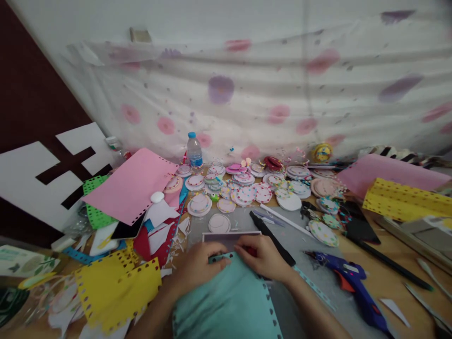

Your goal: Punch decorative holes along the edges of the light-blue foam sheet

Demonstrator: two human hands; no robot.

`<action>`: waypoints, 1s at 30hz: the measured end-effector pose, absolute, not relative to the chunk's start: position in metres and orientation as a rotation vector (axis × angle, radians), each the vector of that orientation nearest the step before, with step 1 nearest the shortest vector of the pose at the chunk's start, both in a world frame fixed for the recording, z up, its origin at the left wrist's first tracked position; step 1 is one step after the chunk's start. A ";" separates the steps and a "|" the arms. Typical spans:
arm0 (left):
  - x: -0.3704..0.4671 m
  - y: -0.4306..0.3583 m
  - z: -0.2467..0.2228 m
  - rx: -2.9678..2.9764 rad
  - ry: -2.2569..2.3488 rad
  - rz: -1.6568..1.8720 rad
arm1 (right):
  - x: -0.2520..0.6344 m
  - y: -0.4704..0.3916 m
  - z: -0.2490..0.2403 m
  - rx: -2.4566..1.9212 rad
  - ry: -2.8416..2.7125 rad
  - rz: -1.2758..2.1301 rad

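A teal sheet (pixel 226 301) with a row of dark punched shapes along its edges hangs towards me. My left hand (pixel 201 263) pinches its upper left edge between thumb and fingers. Close beside it, my right hand (pixel 263 256) is closed on the same top edge, and a bit of red shows by its fingers. Just behind both hands lies a flat box-like thing with a white rim (pixel 231 233), mostly hidden. A paper disc (pixel 219 223) with a drawn circle rests on the grey mat beyond it.
Many decorated paper discs (pixel 243 195) cover the back, beside a water bottle (pixel 194 149). Right are a black cutter-like tool (pixel 271 238), a blue glue gun (pixel 356 282) and a yellow sheet (pixel 406 202). Left lie pink (pixel 132 186) and yellow punched sheets (pixel 120 287) and scraps.
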State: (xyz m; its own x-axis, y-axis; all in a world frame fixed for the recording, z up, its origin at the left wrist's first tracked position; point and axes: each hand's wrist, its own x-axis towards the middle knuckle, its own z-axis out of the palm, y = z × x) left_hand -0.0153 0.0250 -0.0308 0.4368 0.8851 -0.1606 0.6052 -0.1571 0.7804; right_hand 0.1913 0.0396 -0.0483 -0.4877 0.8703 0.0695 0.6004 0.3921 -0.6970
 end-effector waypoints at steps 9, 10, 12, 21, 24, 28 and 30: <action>-0.014 0.027 -0.034 1.862 1.233 0.400 | 0.197 0.039 -0.053 -1.275 -2.248 0.826; -0.013 0.027 -0.034 1.855 1.239 0.394 | 0.197 0.039 -0.054 -1.273 -2.247 0.830; -0.013 0.027 -0.033 1.853 1.250 0.380 | 0.197 0.039 -0.054 -1.262 -2.234 0.835; -0.011 0.023 -0.034 1.865 1.256 0.432 | 0.197 0.038 -0.053 -1.236 -2.040 0.984; -0.012 0.020 -0.032 1.841 1.249 0.475 | 0.199 0.039 -0.047 -1.201 -1.793 1.206; -0.011 0.015 -0.029 1.818 1.255 0.519 | 0.205 0.044 -0.034 -1.120 -1.466 1.465; -0.009 0.015 -0.026 1.803 1.247 0.533 | 0.207 0.045 -0.030 -1.088 -1.363 1.572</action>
State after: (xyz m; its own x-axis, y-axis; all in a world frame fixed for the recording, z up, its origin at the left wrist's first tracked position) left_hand -0.0087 0.0147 -0.0262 0.4097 0.9044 -0.1195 0.5383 -0.1339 0.8321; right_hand 0.2067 0.0447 -0.0305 -0.3358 0.9350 -0.1139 -0.0195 -0.1279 -0.9916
